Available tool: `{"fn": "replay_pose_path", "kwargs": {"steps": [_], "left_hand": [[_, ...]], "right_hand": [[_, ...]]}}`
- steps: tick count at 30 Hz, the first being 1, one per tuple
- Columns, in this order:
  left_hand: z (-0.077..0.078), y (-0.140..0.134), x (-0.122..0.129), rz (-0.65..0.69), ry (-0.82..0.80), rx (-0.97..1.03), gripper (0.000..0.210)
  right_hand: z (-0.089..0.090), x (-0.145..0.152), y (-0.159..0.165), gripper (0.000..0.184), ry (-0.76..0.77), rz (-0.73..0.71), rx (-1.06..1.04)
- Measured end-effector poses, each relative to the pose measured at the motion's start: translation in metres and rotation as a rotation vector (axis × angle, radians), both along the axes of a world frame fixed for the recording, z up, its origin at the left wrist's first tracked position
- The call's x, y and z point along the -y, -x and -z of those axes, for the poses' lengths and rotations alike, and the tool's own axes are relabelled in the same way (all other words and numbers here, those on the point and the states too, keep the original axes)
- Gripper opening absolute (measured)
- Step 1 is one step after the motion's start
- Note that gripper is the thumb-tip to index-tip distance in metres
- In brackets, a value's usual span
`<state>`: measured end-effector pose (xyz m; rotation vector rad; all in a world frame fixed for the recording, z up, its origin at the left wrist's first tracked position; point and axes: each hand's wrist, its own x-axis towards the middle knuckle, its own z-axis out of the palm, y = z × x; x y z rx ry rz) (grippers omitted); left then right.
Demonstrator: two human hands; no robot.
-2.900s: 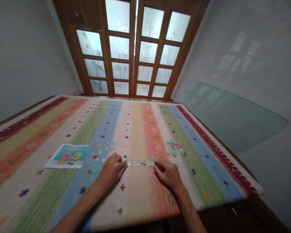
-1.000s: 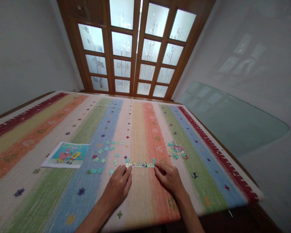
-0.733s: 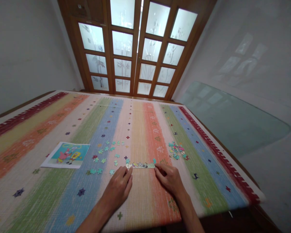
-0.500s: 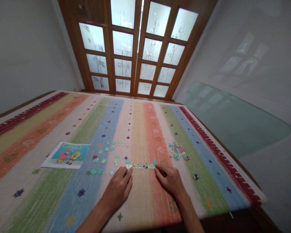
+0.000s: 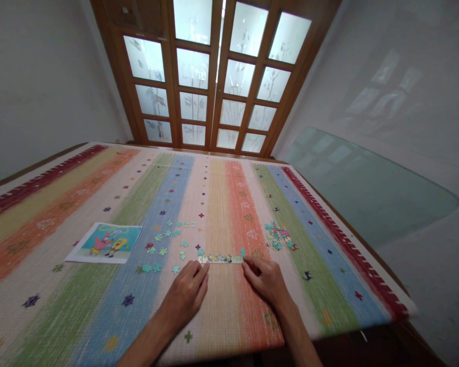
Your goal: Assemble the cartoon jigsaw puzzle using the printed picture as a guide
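Observation:
A narrow strip of joined jigsaw puzzle pieces (image 5: 224, 259) lies flat on the striped tablecloth, with one teal piece rising at each end. At its left end, my left hand (image 5: 189, 285) rests with curled fingers, its fingertips on the edge pieces. The thumb and forefinger of my right hand (image 5: 263, 275) pinch at the right end, and the other fingers fold under. Whatever lies beneath the fingertips is hidden. Loose teal puzzle pieces (image 5: 162, 251) are spread to the left, beyond my left hand.
A pile of mixed puzzle pieces (image 5: 278, 235) sits on the right. A printed cartoon picture (image 5: 110, 243) lies on the left. The striped tablecloth (image 5: 222, 204) covers the table, and glass-paned wooden doors (image 5: 214, 76) stand behind its far edge.
Both hands keep their places at the ends of the puzzle strip. The view has shifted very slightly; no piece has visibly moved on the cloth.

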<state>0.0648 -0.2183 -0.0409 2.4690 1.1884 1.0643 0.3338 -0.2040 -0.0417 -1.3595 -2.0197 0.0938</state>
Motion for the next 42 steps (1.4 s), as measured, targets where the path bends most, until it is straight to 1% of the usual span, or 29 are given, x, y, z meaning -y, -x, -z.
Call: {"fn": "replay_pose_path", "kwargs": {"steps": [2, 4, 6, 9, 13, 16, 23, 28, 32, 34, 37, 39, 42], "left_hand": [[-0.004, 0.003, -0.003, 0.004, 0.002, -0.018, 0.032], [-0.009, 0.011, -0.011, -0.009, -0.006, -0.045, 0.030], [-0.015, 0.025, -0.025, -0.046, -0.025, -0.077, 0.029], [-0.025, 0.051, -0.055, -0.141, -0.031, -0.136, 0.027], [-0.035, 0.078, -0.090, -0.243, 0.094, -0.250, 0.026], [-0.035, 0.084, -0.103, -0.261, 0.184, -0.276, 0.023], [-0.027, 0.080, -0.110, -0.255, 0.239, -0.249, 0.019], [-0.034, 0.083, -0.113, -0.247, 0.278, -0.196, 0.011], [-0.040, 0.079, -0.110, -0.190, 0.356, -0.155, 0.012], [-0.042, 0.074, -0.107, -0.135, 0.432, -0.076, 0.018], [-0.043, 0.065, -0.102, 0.001, 0.602, 0.140, 0.028], [-0.043, 0.060, -0.100, 0.077, 0.708, 0.248, 0.030], [-0.041, 0.053, -0.099, 0.104, 0.827, 0.327, 0.026]], "right_hand": [[-0.001, 0.000, 0.000, 0.025, 0.002, 0.006, -0.003], [-0.001, 0.000, 0.000, 0.025, 0.003, 0.007, -0.009], [-0.002, 0.000, 0.000, 0.025, 0.008, 0.003, -0.011], [-0.002, 0.000, 0.001, 0.024, 0.020, 0.002, -0.013], [-0.001, 0.001, 0.001, 0.024, 0.038, 0.010, -0.018], [-0.001, 0.001, 0.001, 0.024, 0.050, 0.016, -0.030], [-0.001, 0.001, 0.000, 0.025, 0.061, 0.013, -0.041], [-0.001, 0.001, 0.000, 0.025, 0.070, 0.018, -0.034], [0.000, 0.001, 0.000, 0.024, 0.073, 0.015, -0.036], [0.001, 0.001, 0.000, 0.024, 0.077, 0.016, -0.037], [0.002, 0.001, 0.000, 0.024, 0.080, 0.021, -0.033], [0.003, 0.001, -0.001, 0.024, 0.081, 0.022, -0.025], [0.003, 0.000, -0.001, 0.025, 0.077, 0.027, -0.019]]}}
